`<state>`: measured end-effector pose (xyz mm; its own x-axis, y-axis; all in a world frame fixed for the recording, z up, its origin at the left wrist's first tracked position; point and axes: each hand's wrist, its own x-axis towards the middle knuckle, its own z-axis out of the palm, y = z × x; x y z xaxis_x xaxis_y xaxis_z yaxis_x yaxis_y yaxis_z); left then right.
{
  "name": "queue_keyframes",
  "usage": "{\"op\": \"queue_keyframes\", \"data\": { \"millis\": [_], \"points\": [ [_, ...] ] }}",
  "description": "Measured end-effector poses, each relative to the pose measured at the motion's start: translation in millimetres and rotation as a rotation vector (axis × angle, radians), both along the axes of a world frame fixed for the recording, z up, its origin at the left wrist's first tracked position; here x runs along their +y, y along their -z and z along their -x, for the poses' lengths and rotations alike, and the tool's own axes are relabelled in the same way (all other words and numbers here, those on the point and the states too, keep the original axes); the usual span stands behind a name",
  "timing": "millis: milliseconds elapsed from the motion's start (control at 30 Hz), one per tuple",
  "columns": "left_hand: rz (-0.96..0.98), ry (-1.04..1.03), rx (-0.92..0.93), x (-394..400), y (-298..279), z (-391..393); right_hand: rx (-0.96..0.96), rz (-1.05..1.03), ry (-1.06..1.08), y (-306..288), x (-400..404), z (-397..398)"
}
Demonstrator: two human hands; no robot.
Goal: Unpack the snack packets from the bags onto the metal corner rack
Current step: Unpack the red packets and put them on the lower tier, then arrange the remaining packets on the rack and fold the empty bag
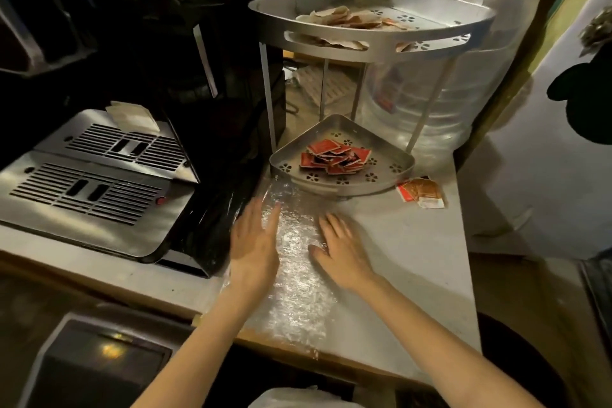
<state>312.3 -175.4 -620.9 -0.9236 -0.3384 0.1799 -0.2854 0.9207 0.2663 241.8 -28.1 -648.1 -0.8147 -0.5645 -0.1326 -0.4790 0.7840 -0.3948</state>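
Observation:
A two-tier metal corner rack stands at the back of the counter. Its upper tray carries pale brown packets. Several red packets lie in the lower tray. A clear plastic bag is spread flat on the counter in front of the rack. My left hand rests flat on the bag's left edge, fingers straight. On the bag's right edge lies my right hand, also flat. A few loose packets sit on the counter right of the lower tray.
A black coffee machine with metal drip grates fills the left side. Behind the rack on the right stands a large water bottle wrapped in plastic. The white counter ends at a front edge near me.

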Motion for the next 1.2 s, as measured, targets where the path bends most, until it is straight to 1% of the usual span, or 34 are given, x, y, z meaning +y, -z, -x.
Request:
{"op": "queue_keyframes", "data": {
  "millis": [67,133,200,333,467,533,600,667,733,833,867,933,967,1000,1067,1133,1200],
  "points": [
    [0.091,0.162,0.010,-0.2,6.7,4.9,0.057,-0.007,-0.032,4.4,-6.2,0.1],
    [0.076,0.218,-0.105,-4.4,13.5,11.9,0.086,-0.007,-0.048,8.3,-10.3,0.2],
    [0.047,0.202,-0.202,-11.0,24.7,17.1,0.138,-0.036,-0.050,12.7,-12.3,0.6],
    [0.030,0.169,-0.234,-16.4,43.1,20.1,0.214,-0.076,-0.049,20.8,-13.9,2.6],
    [0.046,0.151,-0.231,-16.6,47.5,21.0,0.233,-0.118,-0.048,24.0,-15.3,2.1],
    [0.033,0.154,-0.255,-17.6,48.5,21.4,0.243,-0.163,-0.039,23.4,-16.7,1.4],
    [0.006,0.158,-0.268,-18.4,50.2,21.8,0.249,-0.156,-0.045,25.1,-17.0,2.7],
    [-0.023,0.162,-0.284,-18.0,51.5,22.8,0.224,-0.120,-0.058,27.0,-15.9,4.3],
    [-0.034,0.173,-0.348,-19.2,50.4,25.4,0.193,-0.093,-0.054,27.0,-14.8,6.3],
    [-0.023,0.192,-0.525,-21.4,36.3,33.0,0.076,-0.031,-0.071,17.1,-13.5,12.2],
    [0.006,0.195,-0.592,-21.2,30.4,36.4,-0.001,0.026,-0.070,11.9,-12.0,15.2],
    [0.085,0.178,-0.684,-16.8,16.5,46.3,-0.180,0.255,0.004,-2.2,-5.2,21.6],
    [0.132,0.160,-0.721,-12.9,10.8,52.8,-0.224,0.374,0.058,-7.9,0.7,24.5],
    [0.197,0.143,-0.757,-8.1,5.2,60.5,-0.216,0.460,0.113,-12.6,8.0,27.8],
    [0.337,0.146,-0.813,5.8,-10.4,74.1,-0.117,0.515,0.224,-17.2,26.5,36.9],
    [0.354,0.166,-0.791,25.2,-27.7,88.5,-0.040,0.521,0.305,-20.5,46.7,49.6],
    [0.306,0.229,-0.691,47.7,-41.5,103.2,0.018,0.512,0.367,-23.1,69.6,63.9]
  ]
}}
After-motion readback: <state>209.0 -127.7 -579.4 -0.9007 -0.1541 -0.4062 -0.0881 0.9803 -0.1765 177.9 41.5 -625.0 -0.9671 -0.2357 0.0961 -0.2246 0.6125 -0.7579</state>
